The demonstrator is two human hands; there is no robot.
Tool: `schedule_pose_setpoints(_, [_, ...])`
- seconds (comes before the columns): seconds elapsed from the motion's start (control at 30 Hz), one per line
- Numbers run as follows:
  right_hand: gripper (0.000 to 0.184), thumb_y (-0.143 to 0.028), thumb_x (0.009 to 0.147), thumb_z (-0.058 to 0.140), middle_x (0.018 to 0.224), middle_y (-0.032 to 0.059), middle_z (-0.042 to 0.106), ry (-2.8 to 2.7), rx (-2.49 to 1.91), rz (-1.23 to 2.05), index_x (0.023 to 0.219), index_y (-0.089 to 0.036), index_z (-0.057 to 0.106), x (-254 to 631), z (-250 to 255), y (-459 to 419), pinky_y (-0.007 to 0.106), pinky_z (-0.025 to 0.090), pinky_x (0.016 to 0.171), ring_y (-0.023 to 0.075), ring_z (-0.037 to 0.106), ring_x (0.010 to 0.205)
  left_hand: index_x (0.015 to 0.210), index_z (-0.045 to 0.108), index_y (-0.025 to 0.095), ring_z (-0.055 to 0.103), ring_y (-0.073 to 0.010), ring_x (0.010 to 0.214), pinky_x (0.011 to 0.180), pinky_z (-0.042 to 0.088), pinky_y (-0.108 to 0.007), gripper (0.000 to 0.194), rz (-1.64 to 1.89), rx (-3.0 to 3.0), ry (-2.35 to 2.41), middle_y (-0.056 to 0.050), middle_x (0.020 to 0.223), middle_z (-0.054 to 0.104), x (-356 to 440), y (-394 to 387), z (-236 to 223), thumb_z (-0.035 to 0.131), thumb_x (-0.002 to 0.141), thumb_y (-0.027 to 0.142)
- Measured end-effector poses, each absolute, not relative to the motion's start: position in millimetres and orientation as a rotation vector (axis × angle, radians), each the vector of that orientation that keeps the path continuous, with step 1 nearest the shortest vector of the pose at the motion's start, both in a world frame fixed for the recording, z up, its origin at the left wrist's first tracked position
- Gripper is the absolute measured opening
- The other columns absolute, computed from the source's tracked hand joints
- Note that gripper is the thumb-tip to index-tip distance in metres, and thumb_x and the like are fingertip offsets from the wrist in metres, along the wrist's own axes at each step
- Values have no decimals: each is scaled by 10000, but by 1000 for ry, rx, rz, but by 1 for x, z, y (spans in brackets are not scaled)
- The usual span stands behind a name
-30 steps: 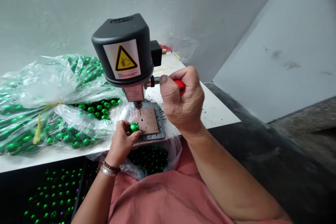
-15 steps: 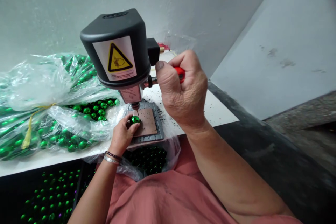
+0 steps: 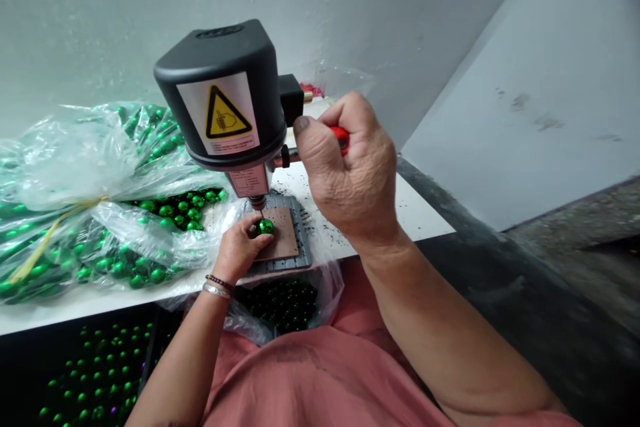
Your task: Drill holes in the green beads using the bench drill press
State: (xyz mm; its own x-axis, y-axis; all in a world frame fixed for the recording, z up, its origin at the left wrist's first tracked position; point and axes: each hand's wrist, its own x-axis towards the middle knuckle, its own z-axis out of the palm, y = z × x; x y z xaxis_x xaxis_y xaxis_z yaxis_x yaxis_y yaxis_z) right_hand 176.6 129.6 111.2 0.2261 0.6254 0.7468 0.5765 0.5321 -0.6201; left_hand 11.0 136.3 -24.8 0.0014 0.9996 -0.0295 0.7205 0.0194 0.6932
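Observation:
Between the thumb and fingers of my left hand (image 3: 237,248) is a shiny green ball (image 3: 265,227). It rests on a brown board (image 3: 283,235) that lies on the grey base plate (image 3: 303,250) of a drill press (image 3: 220,100). The thin drill bit (image 3: 261,213) points down at the top of the ball; whether it has entered the ball I cannot tell. My right hand (image 3: 350,177) is closed around the red knob (image 3: 343,139) of the press's feed lever.
Clear plastic bags (image 3: 90,173) of green balls fill the table's left side. An open bag of dark green balls (image 3: 280,303) hangs at the front edge, near my lap. Below left is a black tray (image 3: 30,360) with rows of balls. Dark shavings litter the white tabletop (image 3: 415,213).
My left hand has shifted slightly right with the green ball, bringing it directly under the drill bit. My right hand keeps its grip on the lever knob, almost unmoved.

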Motion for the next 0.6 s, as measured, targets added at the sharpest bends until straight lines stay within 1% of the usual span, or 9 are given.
schedule_pose_setpoints(0.07, [273, -395, 838, 449, 568, -62, 402, -1426, -1109, 39, 662, -197, 386, 177, 107, 127, 179, 407, 549, 21, 366, 511, 1135, 643, 200, 609, -175, 772, 746, 467, -282, 476, 696, 1746, 1761, -19, 840, 682, 11, 137, -27, 654, 682, 348])
schedule_pose_setpoints(0.2, [236, -382, 841, 453, 569, -68, 417, -1417, -1077, 39, 697, -199, 410, 176, 94, 123, 174, 409, 532, 16, 377, 494, 1147, 641, 202, 618, -188, 854, 815, 463, -302, 475, 728, 1754, 1759, -45, 978, 690, 11, 137, -31, 654, 689, 328])
schedule_pose_setpoints(0.37, [235, -393, 835, 467, 560, -65, 418, -1392, -1064, 15, 710, -201, 414, 175, 88, 124, 188, 391, 502, 27, 371, 490, 1147, 639, 218, 611, -206, 973, 915, 431, -338, 446, 754, 1734, 1743, -46, 1062, 686, 13, 135, -29, 657, 708, 295])
schedule_pose_setpoints(0.5, [235, -382, 829, 478, 558, -61, 422, -1374, -1063, -2, 699, -197, 416, 174, 89, 124, 191, 366, 483, 27, 350, 486, 1155, 632, 218, 602, -214, 1032, 930, 431, -334, 444, 778, 1729, 1731, -45, 1112, 676, 13, 132, -30, 659, 719, 297])
schedule_pose_setpoints(0.6, [224, -352, 823, 496, 547, -67, 412, -1374, -1027, -8, 690, -190, 419, 174, 89, 124, 175, 346, 466, 15, 328, 475, 1176, 617, 192, 593, -223, 1067, 949, 425, -329, 465, 781, 1757, 1736, -67, 1146, 664, 11, 130, -34, 649, 735, 332])
